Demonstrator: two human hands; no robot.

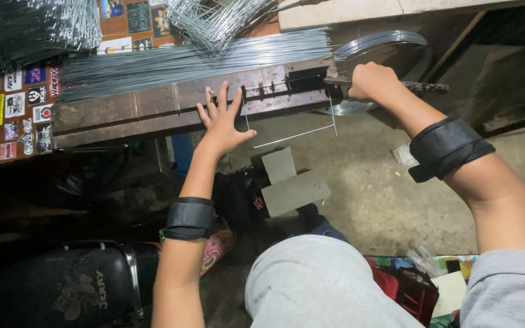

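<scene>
My left hand [222, 118] is spread with fingers apart, its fingertips resting on the edge of a worn metal bending jig [153, 106] fixed to the bench. A thin silver wire [293, 132], bent into a U-shaped frame, hangs down from the jig just right of that hand. My right hand [369, 82] is closed around the dark lever handle [423, 87] at the jig's right end. Both wrists wear black straps.
A long bundle of straight silver wires [195, 58] lies along the bench behind the jig. Bent wire frames [214, 18] are piled further back. Coiled wire [390, 42] sits at right. A sticker-covered panel [13, 112] is left. Two grey blocks [290, 182] lie on the concrete floor.
</scene>
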